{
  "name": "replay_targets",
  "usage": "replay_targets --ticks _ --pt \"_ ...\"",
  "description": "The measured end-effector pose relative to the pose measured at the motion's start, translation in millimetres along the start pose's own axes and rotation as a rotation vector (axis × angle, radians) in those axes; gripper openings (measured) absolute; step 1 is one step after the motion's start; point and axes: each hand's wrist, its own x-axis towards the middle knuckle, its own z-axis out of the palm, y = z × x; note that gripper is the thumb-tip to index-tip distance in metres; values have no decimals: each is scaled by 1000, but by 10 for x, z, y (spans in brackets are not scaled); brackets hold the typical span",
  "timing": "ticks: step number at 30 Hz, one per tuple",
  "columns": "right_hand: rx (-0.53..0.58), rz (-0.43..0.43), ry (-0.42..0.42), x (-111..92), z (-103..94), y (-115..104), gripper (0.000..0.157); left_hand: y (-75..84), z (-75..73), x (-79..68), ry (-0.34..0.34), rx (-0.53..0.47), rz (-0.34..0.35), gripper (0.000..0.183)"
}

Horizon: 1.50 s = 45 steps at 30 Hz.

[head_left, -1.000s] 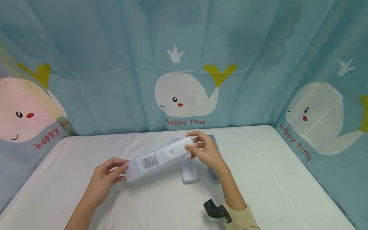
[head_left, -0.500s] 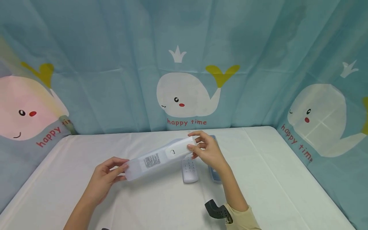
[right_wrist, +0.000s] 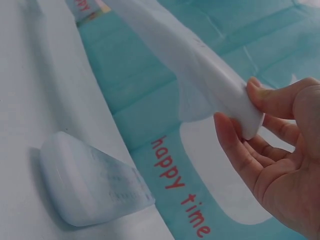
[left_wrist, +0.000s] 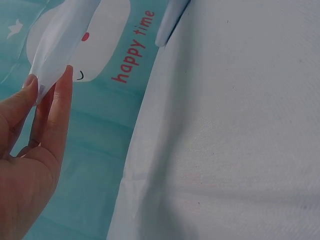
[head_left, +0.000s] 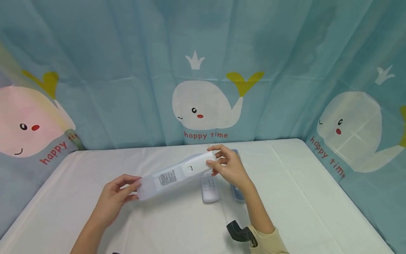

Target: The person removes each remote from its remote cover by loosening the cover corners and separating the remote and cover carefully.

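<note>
Above the table, a white remote control [head_left: 198, 164] lies partly in a long translucent plastic sleeve [head_left: 147, 187] with a printed square on it. My left hand [head_left: 118, 197] pinches the sleeve's flat lower-left end between thumb and fingers; the left wrist view shows the same hand [left_wrist: 37, 135]. At the upper-right end, my right hand [head_left: 229, 167] grips the remote between thumb and fingers. A loose flap of the sleeve [right_wrist: 194, 100] hangs below the remote in the right wrist view. How deep the remote sits inside is hard to tell.
A second pale remote control [head_left: 209, 190] with buttons lies on the white-covered table [head_left: 285, 211] under the held one. Behind my right hand lies a blue object [head_left: 238, 194], partly hidden. A blue whale-print curtain [head_left: 127, 106] stands along the back.
The hands, remote and sleeve shift very slightly to the right in the head view, along with the background. Both hands keep their hold.
</note>
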Motion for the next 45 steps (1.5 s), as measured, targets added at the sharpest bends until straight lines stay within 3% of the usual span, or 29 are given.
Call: replay_targets --ticks 18,45 --pt "2 6 26 -7 -36 -22 40 -11 -54 -7 7 -39 35 15" --pt "13 1 61 -11 -98 -42 41 -13 -123 -6 29 8 14 14"
